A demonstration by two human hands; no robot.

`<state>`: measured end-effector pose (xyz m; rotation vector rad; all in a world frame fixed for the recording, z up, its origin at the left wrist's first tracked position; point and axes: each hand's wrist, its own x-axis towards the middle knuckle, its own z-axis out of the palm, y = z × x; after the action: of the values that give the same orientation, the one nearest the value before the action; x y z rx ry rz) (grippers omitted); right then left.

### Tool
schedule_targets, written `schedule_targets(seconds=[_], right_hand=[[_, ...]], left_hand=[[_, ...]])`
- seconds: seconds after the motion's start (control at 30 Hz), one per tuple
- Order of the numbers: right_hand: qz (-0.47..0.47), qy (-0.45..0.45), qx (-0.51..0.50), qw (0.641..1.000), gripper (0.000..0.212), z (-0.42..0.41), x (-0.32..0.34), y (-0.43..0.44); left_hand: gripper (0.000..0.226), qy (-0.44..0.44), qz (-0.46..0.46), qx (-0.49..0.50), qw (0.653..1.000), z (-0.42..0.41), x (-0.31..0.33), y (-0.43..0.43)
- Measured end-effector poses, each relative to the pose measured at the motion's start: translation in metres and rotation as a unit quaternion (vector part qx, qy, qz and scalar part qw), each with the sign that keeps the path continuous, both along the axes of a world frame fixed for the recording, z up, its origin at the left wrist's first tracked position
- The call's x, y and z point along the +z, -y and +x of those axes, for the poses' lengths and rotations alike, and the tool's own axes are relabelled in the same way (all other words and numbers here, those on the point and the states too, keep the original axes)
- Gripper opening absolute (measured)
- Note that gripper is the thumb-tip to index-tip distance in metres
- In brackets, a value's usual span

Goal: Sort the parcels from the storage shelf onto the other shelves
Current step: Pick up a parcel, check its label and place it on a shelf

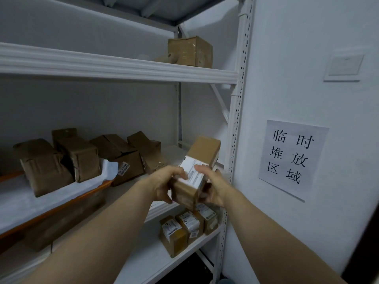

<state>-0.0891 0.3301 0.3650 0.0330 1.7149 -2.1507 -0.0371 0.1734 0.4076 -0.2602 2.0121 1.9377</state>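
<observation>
A long brown cardboard parcel [200, 158] with a white shipping label is held tilted in front of the right end of the white storage shelf [123, 70]. My left hand [166, 182] grips its lower left side, thumb on the label. My right hand [213, 186] grips its lower right side, fingers curled round the edge. Several brown parcels [82, 156] lie on the middle shelf to the left. One parcel [189, 51] sits on the upper shelf. Three labelled parcels [187, 226] stand on the lower shelf below my hands.
A white wall on the right carries a paper sign [291, 158] with Chinese characters and a white switch plate [344, 65]. The shelf's perforated upright [239, 111] stands beside my right hand. A white sheet with an orange edge [51, 193] lies under the left parcels.
</observation>
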Motion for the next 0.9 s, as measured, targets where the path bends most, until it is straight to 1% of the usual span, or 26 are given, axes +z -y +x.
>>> schedule_targets(seconds=[0.03,0.07,0.13,0.17,0.2,0.23,0.27,0.3,0.37,0.53,0.6,0.7,0.73,0.83,0.9], right_hand=[[0.033,-0.027,-0.010,0.999,0.123,-0.001,-0.001,0.001],[0.086,-0.057,-0.019,0.994,0.126,-0.001,-0.001,0.001],[0.218,-0.110,-0.025,0.969,0.140,0.001,-0.004,0.002],[0.273,-0.135,-0.031,0.952,0.144,0.002,-0.005,0.002],[0.309,-0.158,-0.037,0.937,0.144,0.005,-0.004,0.002],[0.335,-0.183,-0.043,0.923,0.142,0.006,-0.005,0.001],[0.358,-0.206,-0.047,0.909,0.140,0.008,-0.005,0.001],[0.380,-0.222,-0.048,0.897,0.139,0.009,-0.004,0.001],[0.403,-0.238,-0.050,0.882,0.138,0.010,-0.005,0.001],[0.408,-0.254,-0.047,0.876,0.140,0.010,-0.005,-0.004],[0.415,-0.265,-0.045,0.869,0.140,0.009,-0.005,-0.007],[0.416,-0.282,-0.057,0.863,0.137,0.008,-0.005,-0.009],[0.418,-0.286,-0.063,0.860,0.135,0.008,-0.005,-0.010],[0.451,-0.309,-0.057,0.836,0.136,0.009,-0.009,-0.014],[0.483,-0.328,-0.032,0.812,0.135,0.010,-0.012,-0.014]], left_hand=[[0.015,-0.015,-0.033,-0.008,0.999,0.000,0.002,-0.001],[0.009,-0.042,-0.058,-0.004,0.997,-0.001,0.004,-0.003],[0.010,-0.121,-0.073,0.021,0.990,-0.008,0.007,-0.007],[0.022,-0.161,-0.072,0.036,0.984,-0.011,0.008,-0.009],[0.041,-0.194,-0.069,0.059,0.977,-0.013,0.010,-0.013],[0.061,-0.220,-0.071,0.091,0.969,-0.013,0.011,-0.017],[0.076,-0.240,-0.083,0.124,0.959,-0.014,0.013,-0.021],[0.085,-0.252,-0.095,0.148,0.952,-0.014,0.014,-0.024],[0.089,-0.264,-0.108,0.168,0.944,-0.016,0.012,-0.028],[0.081,-0.287,-0.130,0.180,0.932,-0.019,0.007,-0.029],[0.078,-0.299,-0.129,0.176,0.929,-0.018,0.008,-0.027],[0.069,-0.306,-0.116,0.144,0.934,-0.018,0.009,-0.025],[0.070,-0.308,-0.136,0.131,0.932,-0.019,0.009,-0.024],[0.080,-0.300,-0.272,0.104,0.908,-0.022,0.011,-0.023],[0.082,-0.290,-0.308,0.096,0.901,-0.021,0.014,-0.024]])
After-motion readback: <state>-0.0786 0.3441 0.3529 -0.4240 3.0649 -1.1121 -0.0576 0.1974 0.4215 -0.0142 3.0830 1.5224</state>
